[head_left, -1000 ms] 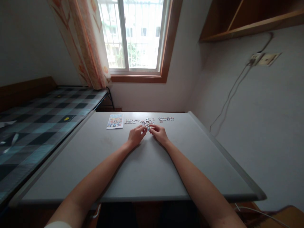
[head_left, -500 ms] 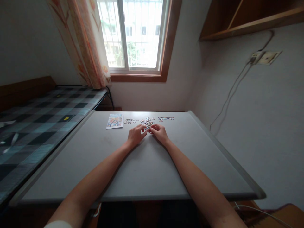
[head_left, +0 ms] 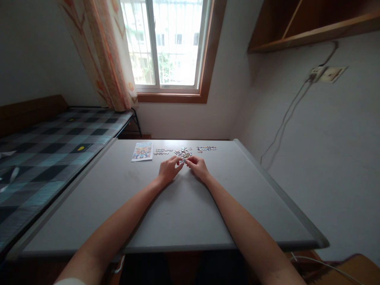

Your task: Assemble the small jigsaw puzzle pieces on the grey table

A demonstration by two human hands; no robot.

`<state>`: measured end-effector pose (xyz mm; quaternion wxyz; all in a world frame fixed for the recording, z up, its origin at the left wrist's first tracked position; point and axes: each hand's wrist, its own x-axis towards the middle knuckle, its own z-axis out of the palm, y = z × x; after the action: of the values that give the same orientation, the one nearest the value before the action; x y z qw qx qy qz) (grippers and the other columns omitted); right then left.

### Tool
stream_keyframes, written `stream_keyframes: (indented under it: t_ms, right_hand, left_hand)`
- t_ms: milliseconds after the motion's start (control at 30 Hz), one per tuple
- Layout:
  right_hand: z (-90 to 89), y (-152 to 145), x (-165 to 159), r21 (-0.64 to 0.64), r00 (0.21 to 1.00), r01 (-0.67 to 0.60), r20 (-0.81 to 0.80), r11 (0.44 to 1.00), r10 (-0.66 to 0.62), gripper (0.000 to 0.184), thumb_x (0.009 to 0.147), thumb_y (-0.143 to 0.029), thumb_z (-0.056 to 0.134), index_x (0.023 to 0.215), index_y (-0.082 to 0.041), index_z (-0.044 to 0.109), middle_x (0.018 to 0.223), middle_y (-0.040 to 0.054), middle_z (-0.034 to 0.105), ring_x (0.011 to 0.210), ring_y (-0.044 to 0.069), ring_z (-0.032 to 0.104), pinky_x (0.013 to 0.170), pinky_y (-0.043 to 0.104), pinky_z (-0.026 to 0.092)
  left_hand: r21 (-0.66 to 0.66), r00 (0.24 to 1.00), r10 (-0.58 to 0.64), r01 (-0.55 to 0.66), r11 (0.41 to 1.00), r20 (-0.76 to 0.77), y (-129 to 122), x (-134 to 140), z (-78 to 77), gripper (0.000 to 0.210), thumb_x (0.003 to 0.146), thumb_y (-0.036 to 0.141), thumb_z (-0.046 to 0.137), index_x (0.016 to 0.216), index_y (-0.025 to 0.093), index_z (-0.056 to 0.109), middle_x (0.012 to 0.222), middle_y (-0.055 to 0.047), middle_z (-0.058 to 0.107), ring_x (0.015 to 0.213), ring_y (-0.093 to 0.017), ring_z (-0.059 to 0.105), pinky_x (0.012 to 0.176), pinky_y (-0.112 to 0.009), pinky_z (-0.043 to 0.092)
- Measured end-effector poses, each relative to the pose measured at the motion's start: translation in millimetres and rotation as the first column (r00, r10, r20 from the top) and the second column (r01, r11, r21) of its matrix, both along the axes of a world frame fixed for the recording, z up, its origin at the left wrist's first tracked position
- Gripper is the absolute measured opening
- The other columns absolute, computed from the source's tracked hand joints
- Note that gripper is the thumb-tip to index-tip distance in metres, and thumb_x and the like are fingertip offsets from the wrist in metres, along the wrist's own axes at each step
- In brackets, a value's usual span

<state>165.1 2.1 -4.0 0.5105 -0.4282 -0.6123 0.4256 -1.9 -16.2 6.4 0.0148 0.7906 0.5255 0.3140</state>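
My left hand (head_left: 169, 169) rests on the table with thumb and fingers bent together at the near edge of a small pile of jigsaw puzzle pieces (head_left: 184, 152). Facing it, my right hand (head_left: 198, 166) pinches thumb against forefinger. A small puzzle piece (head_left: 183, 160) shows between the two sets of fingertips, and both hands seem to grip it; its outline is too small to make out. Left of the pile lie short rows of pieces (head_left: 162, 151), and to the right another group of pieces (head_left: 207, 149). A colourful picture card (head_left: 143, 152) lies farther left.
The grey-white table (head_left: 178, 213) has raised edges at left and right. A bed with a checked cover (head_left: 86, 130) stands along the left. Behind are a window (head_left: 175, 47) and a curtain (head_left: 109, 59). A wall socket with cable (head_left: 317, 74) is at right, below a wooden shelf (head_left: 285, 41).
The view has shifted very slightly. Both hands stay at the near edge of the pile, with only a tiny movement of the fingertips.
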Motion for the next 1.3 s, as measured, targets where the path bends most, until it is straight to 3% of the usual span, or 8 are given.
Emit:
stream_keyframes:
  t_ms: [300, 500, 767, 1300]
  right_hand:
    - [-0.4, -0.8, 0.0, 0.023, 1.0, 0.003, 0.028, 1.0, -0.004, 0.031, 0.069, -0.047, 0.065, 0.07, -0.017, 0.061, 0.063, 0.002, 0.062, 0.059, 0.014, 0.056, 0.058, 0.027, 0.045]
    - [-0.8, -0.8, 0.0, 0.031, 0.999, 0.003, 0.032, 1.0, -0.004, 0.031, 0.07, -0.047, 0.064, 0.071, -0.016, 0.061, 0.063, 0.0019, 0.062, 0.059, 0.014, 0.056, 0.059, 0.027, 0.045]
    - [-1.1, -2.5, -1.9, 0.024, 1.0, -0.016, -0.008, 1.0, 0.016, 0.031, 0.07, -0.039, 0.064, 0.092, -0.017, 0.062, 0.065, 0.0002, 0.062, 0.059, 0.013, 0.057, 0.058, 0.025, 0.045]
    - [-3.9, -2.1, -2.0, 0.094, 0.999, -0.017, 0.053, 0.995, 0.012, 0.029, 0.071, -0.033, 0.062, 0.095, -0.017, 0.065, 0.066, 0.0003, 0.061, 0.057, 0.012, 0.054, 0.055, 0.025, 0.044]
  left_hand:
    - [0.0, 0.999, -0.015, 0.015, 1.0, 0.034, -1.1, 0.2, 0.9, 0.026, 0.089, 0.035, 0.051, 0.11, 0.026, 0.062, 0.088, 0.001, 0.067, 0.061, -0.009, 0.056, 0.058, -0.021, 0.037]
    - [-0.001, 1.0, -0.023, 0.023, 1.0, 0.009, -0.3, 0.0, -0.2, 0.026, 0.09, 0.037, 0.048, 0.109, 0.029, 0.063, 0.089, 0.002, 0.066, 0.062, -0.009, 0.056, 0.058, -0.02, 0.037]
    - [-0.013, 0.997, 0.047, -0.047, 0.999, 0.053, 1.4, -0.5, 2.0, 0.024, 0.09, 0.037, 0.049, 0.106, 0.027, 0.065, 0.087, 0.001, 0.066, 0.065, -0.01, 0.056, 0.058, -0.021, 0.036]
    - [-0.021, 0.991, -0.044, 0.047, 0.999, 0.126, 5.1, -2.3, -2.2, 0.024, 0.088, 0.037, 0.051, 0.105, 0.027, 0.066, 0.083, 0.002, 0.065, 0.057, -0.008, 0.054, 0.06, -0.021, 0.039]
